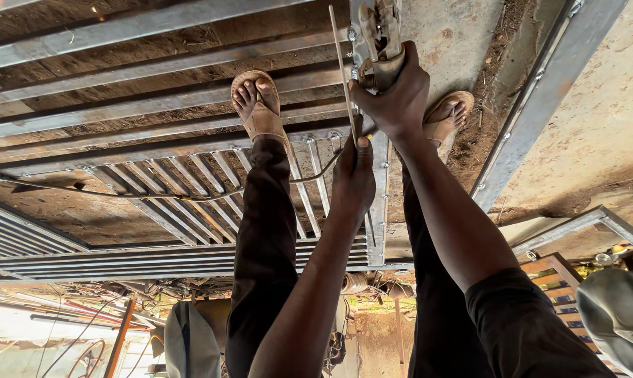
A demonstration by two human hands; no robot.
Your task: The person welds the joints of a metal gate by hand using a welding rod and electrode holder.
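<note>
right hand (395, 91) grips the welding holder (379, 38); left hand (353, 175), just below, pinches the thin rod (343, 70) over the metal frame (190, 150).

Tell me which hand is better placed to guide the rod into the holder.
Left, probably. The left hand pinches the thin welding rod, which stands right beside the electrode holder; the right hand is occupied gripping that holder.

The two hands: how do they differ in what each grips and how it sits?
The right hand is wrapped in a fist around the welding electrode holder; the left hand pinches the thin welding rod between thumb and fingers. The right hand sits farther out than the left, which is nearer the camera. Both are bare and meet over the grey metal frame.
</note>
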